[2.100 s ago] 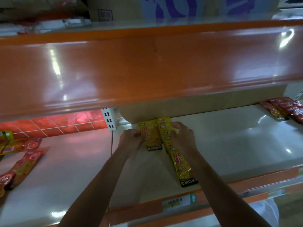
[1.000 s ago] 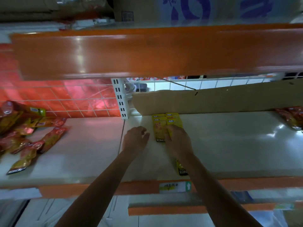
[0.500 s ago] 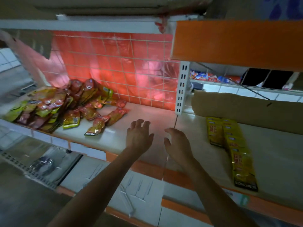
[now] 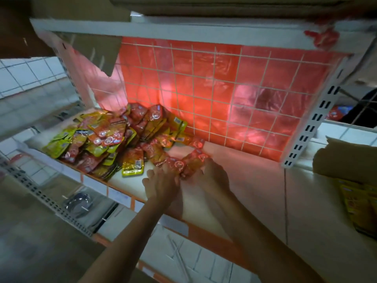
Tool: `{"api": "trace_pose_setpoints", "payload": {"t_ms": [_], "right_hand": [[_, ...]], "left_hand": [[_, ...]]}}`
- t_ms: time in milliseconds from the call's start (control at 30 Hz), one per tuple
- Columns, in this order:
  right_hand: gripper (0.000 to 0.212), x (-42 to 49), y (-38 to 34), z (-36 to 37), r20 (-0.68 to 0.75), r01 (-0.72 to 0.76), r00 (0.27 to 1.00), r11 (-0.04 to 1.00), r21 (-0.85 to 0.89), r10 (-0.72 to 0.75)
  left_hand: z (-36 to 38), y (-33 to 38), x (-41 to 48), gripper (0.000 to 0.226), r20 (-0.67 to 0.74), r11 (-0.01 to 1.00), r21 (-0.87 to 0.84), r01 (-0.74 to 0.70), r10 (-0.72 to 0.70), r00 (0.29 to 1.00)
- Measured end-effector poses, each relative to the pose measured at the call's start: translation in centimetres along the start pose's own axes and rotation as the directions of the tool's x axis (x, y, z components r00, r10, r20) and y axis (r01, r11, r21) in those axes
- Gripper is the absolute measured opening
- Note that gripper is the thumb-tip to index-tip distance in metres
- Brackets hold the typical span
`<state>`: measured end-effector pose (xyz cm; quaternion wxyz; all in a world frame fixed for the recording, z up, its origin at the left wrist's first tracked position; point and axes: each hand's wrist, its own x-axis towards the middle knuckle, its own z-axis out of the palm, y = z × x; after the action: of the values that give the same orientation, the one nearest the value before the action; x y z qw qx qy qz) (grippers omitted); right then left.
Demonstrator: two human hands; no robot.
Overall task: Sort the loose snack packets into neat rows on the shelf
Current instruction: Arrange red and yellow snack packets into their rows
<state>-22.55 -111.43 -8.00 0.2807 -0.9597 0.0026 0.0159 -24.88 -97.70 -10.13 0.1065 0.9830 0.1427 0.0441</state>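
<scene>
Flanking the gripped red packets (image 4: 188,162): jumbled heap (image 4: 102,144).

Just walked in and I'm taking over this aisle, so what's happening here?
A person is sorting snack packets with bare hands. The left hand and right hand both curl their fingers around a few red packets at the near edge of a jumbled pile of red and yellow-green packets on the white shelf. The pile is not yet sorted. In the next bay to the right, some yellow packets lie flat side by side.
</scene>
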Motion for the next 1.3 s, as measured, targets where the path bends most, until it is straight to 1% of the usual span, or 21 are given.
{"api": "trace_pose_setpoints", "payload": {"t_ms": [100,267,367,533,600,667,800,900,967,1033,1067,1133,1200,1300], "right_hand": [[0.039,1.7,-1.4,0.9,-0.042,-0.066,0.997,0.998,0.019,0.067],[0.041,3.6,-2.4,2.2,-0.080,-0.142,0.986,0.987,0.075,0.148],[0.045,4.2,-2.6,2.5,-0.076,-0.192,0.977,0.976,0.108,0.200],[0.043,4.2,-2.6,2.9,-0.058,-0.192,0.978,0.971,0.142,0.202],[0.048,4.0,-2.5,2.6,-0.046,-0.205,0.975,0.960,0.193,0.218],[0.052,4.1,-2.4,2.3,-0.019,-0.213,0.974,0.946,0.246,0.224],[0.046,4.1,-2.0,1.5,0.058,-0.228,0.973,0.922,0.312,0.221],[0.043,4.0,-1.4,1.0,0.090,-0.300,0.954,0.874,0.382,0.288],[0.038,4.1,-1.0,1.1,0.116,-0.340,0.939,0.836,0.430,0.323],[0.035,3.8,-0.6,1.0,0.137,-0.362,0.931,0.796,0.485,0.339],[0.035,3.7,-0.4,1.0,0.133,-0.360,0.930,0.779,0.514,0.342],[0.033,3.2,0.1,0.5,0.104,-0.320,0.943,0.774,0.546,0.317],[0.031,2.6,1.0,-0.3,0.051,-0.268,0.954,0.763,0.588,0.296],[0.023,1.2,2.9,-2.1,-0.002,-0.224,0.948,0.672,0.706,0.319]], "left_hand": [[0.2,-0.8,0.9,0.049,-0.021,1.000,-0.003,-0.018,0.018,1.000],[0.5,-1.5,2.0,0.054,-0.044,0.994,-0.090,-0.068,0.064,0.997],[0.5,-1.7,2.5,0.059,-0.046,0.984,-0.151,-0.095,0.089,0.995],[0.8,-1.5,2.9,0.059,-0.035,0.949,-0.296,-0.107,0.101,0.994],[0.5,-1.2,3.1,0.066,0.010,0.902,-0.420,-0.101,0.116,0.993],[0.2,-0.6,3.1,0.074,0.058,0.836,-0.545,-0.059,0.108,0.992],[-0.1,0.2,3.3,0.086,0.150,0.736,-0.676,0.023,0.108,0.983],[-0.2,0.2,3.4,0.087,0.243,0.626,-0.768,0.136,0.088,0.966],[-0.2,0.1,3.2,0.084,0.275,0.565,-0.804,0.182,0.083,0.958],[-0.2,0.2,2.8,0.079,0.260,0.571,-0.805,0.163,0.091,0.961],[-0.1,0.4,2.6,0.071,0.249,0.581,-0.802,0.141,0.111,0.962],[0.0,0.9,2.2,0.044,0.248,0.565,-0.817,0.116,0.162,0.955],[0.1,1.7,1.8,0.032,0.272,0.487,-0.860,0.151,0.186,0.944],[0.1,3.7,0.6,0.025,0.278,0.376,-0.908,0.183,0.217,0.936]]}}
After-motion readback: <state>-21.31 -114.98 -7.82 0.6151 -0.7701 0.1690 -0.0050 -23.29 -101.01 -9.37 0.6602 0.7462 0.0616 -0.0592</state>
